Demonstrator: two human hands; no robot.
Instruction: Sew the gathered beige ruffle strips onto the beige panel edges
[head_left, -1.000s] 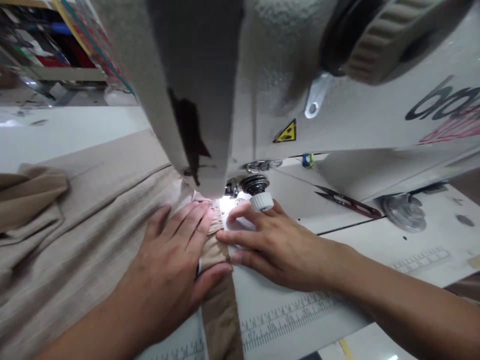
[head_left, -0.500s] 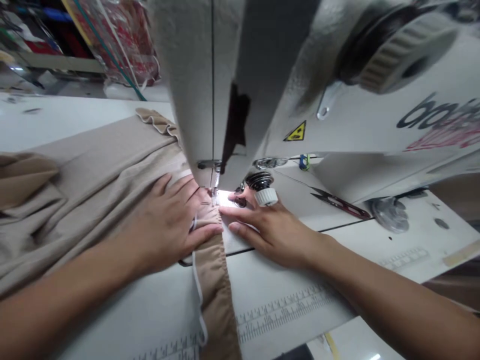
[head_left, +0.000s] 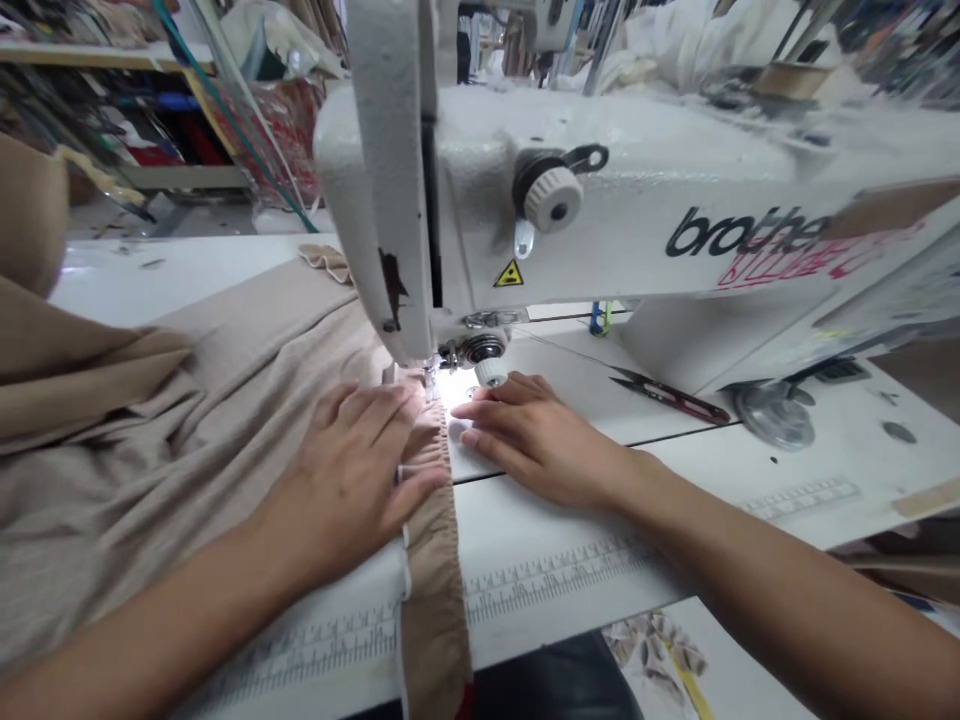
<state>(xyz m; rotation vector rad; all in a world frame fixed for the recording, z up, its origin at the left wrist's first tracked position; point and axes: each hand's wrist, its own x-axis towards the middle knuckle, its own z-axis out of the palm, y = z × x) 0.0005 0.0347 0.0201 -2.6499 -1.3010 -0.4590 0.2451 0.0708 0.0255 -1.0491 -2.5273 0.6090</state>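
A white industrial sewing machine [head_left: 600, 220] stands across the table, its needle area lit just in front of my fingers. Beige fabric [head_left: 187, 420] spreads to the left, and a gathered tan strip [head_left: 431, 540] with a white cord along its edge runs from the needle toward me. My left hand [head_left: 360, 470] lies flat on the fabric, fingers stretched toward the presser foot, thumb on the strip. My right hand [head_left: 532, 435] rests flat on the machine bed to the right of the strip, fingertips at the strip's edge near the needle.
Red-handled thread snips [head_left: 667, 392] lie on the bed to the right, next to a round metal disc [head_left: 772, 420]. A printed ruler [head_left: 555, 575] runs along the table's front edge. Cluttered shelves [head_left: 135, 130] stand at the back left.
The view has pulled back and up, showing the whole machine arm. Both hands stay flat by the needle, and the gathered strip has fed a little further under the foot.
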